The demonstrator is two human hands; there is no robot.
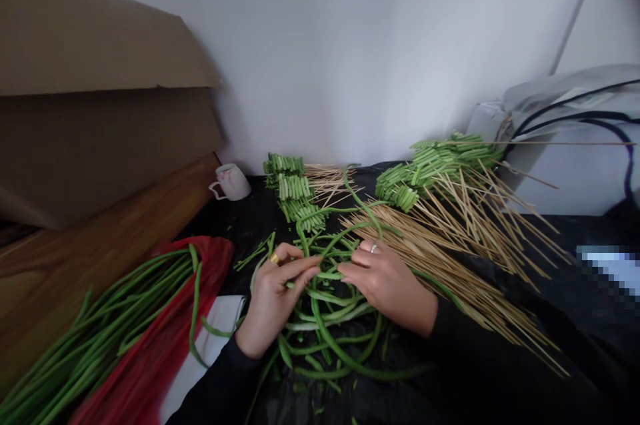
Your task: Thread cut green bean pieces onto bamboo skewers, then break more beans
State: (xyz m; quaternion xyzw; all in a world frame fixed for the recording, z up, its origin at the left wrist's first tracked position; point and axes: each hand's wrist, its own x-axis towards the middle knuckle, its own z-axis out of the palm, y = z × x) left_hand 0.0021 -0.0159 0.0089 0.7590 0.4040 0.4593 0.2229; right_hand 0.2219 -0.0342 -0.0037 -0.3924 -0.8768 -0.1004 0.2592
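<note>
My left hand [277, 295], with a gold ring, is closed in a pinch on a long green bean, its thumb and forefinger pressed together. My right hand [393, 286], wearing a silver ring, is curled closed at the other side of the same bean, a short stretch of which shows between the fingertips. Beneath both hands lies a loose tangle of long beans [345, 338] on black plastic, with small bits scattered about. Bamboo skewers [450, 265] lie in a heap right beside my right hand.
Skewered rows of cut beans [295, 188] stand behind the tangle, more skewered beans [440, 165] at back right. At left are a red bag [145, 345] of whole beans, a white mug [233, 183] and a cardboard box [100, 45]. Black cables [575, 117] hang at right.
</note>
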